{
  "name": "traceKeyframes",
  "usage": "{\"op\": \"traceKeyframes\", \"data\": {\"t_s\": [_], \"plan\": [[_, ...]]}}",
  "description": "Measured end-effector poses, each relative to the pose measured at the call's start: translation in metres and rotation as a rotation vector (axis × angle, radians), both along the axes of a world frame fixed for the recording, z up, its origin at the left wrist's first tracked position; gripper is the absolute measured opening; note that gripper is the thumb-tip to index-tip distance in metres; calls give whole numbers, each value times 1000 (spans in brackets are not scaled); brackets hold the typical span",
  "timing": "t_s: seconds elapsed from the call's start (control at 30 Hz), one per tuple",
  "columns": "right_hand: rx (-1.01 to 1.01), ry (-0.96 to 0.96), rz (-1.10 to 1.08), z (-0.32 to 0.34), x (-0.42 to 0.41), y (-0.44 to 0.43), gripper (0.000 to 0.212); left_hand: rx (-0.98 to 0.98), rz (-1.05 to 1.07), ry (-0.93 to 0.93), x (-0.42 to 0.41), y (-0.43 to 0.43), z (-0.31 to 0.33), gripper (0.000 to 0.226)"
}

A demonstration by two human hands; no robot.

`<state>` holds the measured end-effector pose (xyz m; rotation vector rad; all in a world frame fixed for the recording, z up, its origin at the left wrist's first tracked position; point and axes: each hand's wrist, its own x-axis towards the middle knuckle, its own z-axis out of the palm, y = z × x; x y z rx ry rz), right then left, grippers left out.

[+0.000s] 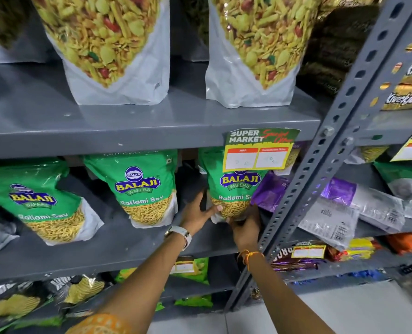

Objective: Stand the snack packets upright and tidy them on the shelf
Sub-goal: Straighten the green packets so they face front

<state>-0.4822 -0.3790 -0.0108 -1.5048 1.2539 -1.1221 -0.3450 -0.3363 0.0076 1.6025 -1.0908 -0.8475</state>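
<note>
Steadying the right-hand Ratlami Sev packet at its base

Gripping the bottom of the rightmost green packet (236, 189), both hands work low on the middle shelf (118, 239). The left hand (197, 213) cups the packet's lower left corner, thumb across the front and fingers reaching behind. The right hand (246, 225) is closed around the bottom edge from the front and right; how its fingertips sit underneath is hidden. The packet stands roughly upright, its top tucked behind the yellow price tag (258, 150) hanging from the shelf above, and a purple packet (267, 196) presses against its right side by the slotted upright post (303, 189).

To do this well, the base likely needs to be flattened and squared on the shelf so the packet stands by itself, label facing out. Sliding it slightly left should free it from the purple packet, which could tip it. The middle green packet (144, 189) stands straight and makes a good line to match; the left green packet (36, 203) leans and probably wants the same treatment. Release slowly, checking that it holds
</note>
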Motion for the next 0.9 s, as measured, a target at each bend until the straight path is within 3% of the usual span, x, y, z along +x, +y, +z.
{"op": "traceKeyframes", "data": {"t_s": [0.1, 0.17, 0.23, 0.33, 0.4, 0.53, 0.63, 0.9], "plan": [[-91, 70, -102, -10, 5, 36, 35, -96, 229, 36, 4, 43, -23, 38], [-70, 75, 43, -17, 14, 57, 17, -172, 443, -70, 18, 82, -42, 7], [28, 114, 253, -16, 31, 63, 16, -213, 665, -131, 45, 115, -51, 27], [200, 15, 440, 2, 67, 61, 37, -221, 807, -117, 93, 136, -46, 50], [197, 2, 505, 9, 92, 53, 45, -110, 744, -93, 122, 134, -40, 58], [184, 65, 645, 12, 125, 38, 66, 203, 380, -104, 160, 126, -34, 93], [203, 79, 620, 8, 135, 35, 66, 261, 148, -98, 167, 122, -30, 83], [178, 67, 592, -1, 132, 36, 56, 129, 261, -70, 155, 124, -39, 65]]}}
